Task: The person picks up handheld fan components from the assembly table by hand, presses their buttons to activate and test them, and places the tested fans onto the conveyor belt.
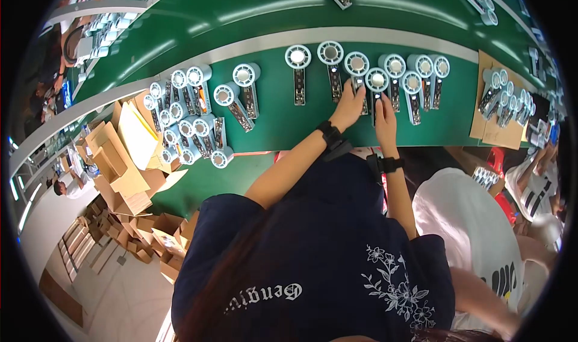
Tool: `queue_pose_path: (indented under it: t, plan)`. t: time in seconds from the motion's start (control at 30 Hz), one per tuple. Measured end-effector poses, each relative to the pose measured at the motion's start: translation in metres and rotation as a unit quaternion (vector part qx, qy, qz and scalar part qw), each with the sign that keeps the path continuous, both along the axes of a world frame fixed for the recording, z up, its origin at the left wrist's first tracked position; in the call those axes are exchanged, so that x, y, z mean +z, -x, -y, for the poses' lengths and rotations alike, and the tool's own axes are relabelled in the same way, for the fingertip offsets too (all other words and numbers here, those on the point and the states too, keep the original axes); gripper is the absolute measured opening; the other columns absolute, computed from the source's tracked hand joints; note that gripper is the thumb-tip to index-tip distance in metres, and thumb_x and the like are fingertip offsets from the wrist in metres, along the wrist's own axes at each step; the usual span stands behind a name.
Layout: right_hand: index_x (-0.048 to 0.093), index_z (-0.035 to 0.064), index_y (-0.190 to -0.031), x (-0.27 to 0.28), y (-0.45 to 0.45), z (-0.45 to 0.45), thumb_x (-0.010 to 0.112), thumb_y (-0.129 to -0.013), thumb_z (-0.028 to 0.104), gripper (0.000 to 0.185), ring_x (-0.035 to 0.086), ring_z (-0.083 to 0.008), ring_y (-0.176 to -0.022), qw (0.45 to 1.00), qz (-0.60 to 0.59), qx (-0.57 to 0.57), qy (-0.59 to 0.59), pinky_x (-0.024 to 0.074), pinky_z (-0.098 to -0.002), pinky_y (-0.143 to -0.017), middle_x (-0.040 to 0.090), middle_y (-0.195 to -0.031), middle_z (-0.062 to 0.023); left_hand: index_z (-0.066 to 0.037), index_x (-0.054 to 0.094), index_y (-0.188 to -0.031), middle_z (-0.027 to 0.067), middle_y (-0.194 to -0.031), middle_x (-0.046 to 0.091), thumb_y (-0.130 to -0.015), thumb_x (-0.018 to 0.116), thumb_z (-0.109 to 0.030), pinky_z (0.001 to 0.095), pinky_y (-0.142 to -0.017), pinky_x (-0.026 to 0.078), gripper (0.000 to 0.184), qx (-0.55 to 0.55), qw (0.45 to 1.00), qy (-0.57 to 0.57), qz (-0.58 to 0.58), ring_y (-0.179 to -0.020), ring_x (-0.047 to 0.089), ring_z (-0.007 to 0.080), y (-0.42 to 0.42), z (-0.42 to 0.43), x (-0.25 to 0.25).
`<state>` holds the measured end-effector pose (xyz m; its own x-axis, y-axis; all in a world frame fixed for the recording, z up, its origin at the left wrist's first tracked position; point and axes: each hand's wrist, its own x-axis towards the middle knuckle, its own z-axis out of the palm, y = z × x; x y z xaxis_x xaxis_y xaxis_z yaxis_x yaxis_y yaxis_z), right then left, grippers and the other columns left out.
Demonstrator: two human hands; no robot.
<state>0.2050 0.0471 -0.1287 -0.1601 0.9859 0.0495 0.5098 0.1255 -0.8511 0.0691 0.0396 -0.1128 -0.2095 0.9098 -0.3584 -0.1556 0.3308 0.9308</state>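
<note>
My left hand (pixel 348 108) is closed at the handle of a pale blue handheld fan (pixel 356 63), with its fingertips just below the round head. Close beside it, my right hand (pixel 386 120) has its fingers against the handle of a second handheld fan (pixel 377 79), which sits nearer to me. Each fan has a spoked ring around a silvery centre and an opened handle showing a dark circuit strip. More such fans lie close by, including one to the right (pixel 394 66) and one to the left (pixel 330 53). My fingers partly hide both handles.
Several fans are bunched at the left (pixel 194 125), beside open cardboard boxes (pixel 114 161). More fans lie on cardboard (pixel 504 134) at the right. A pale rail (pixel 271 43) runs along the green bench (pixel 271 134). A person in white (pixel 469 234) sits close at my right.
</note>
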Motion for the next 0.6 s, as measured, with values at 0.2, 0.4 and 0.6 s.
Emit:
queue_pose_path:
  t: [0.2,0.4,0.6]
  plan:
    - [0.056,-0.0005,-0.116,0.113,-0.009,-0.043,0.050,-0.094,0.026,0.035,0.065,-0.0295,-0.071,0.933,0.195,0.215,0.214,0.0486,-0.0368,-0.065,0.066,-0.091,-0.0159,0.003,0.048,-0.123,0.0134,-0.110,0.060,-0.096,0.045,-0.021,0.0299,-0.082,0.047,0.037,-0.198,0.972,0.066,0.105,-0.094,0.060,0.0185,0.084,0.007,0.077]
    - [0.059,0.0014,-0.112,0.140,0.111,-0.129,0.053,-0.092,0.028,0.033,0.061,-0.0275,-0.078,0.962,0.043,0.122,0.239,0.0495,-0.0353,-0.072,0.063,-0.093,-0.0162,-0.001,0.056,-0.111,0.0112,-0.104,0.061,-0.089,0.053,-0.013,0.0311,-0.079,0.048,0.025,0.030,0.947,-0.033,-0.319,-0.091,0.061,0.0201,0.223,-0.050,0.055]
    - [0.052,-0.0005,-0.115,0.039,0.209,-0.180,0.063,-0.082,0.025,0.043,0.055,-0.0314,-0.105,0.975,0.163,0.061,-0.136,0.0457,-0.0434,-0.080,0.054,-0.117,-0.0202,-0.004,0.055,-0.114,0.0128,-0.111,0.055,-0.079,0.061,-0.007,0.0406,-0.092,0.040,0.036,0.218,0.831,-0.054,-0.509,-0.108,0.051,0.0286,0.271,-0.094,0.026]
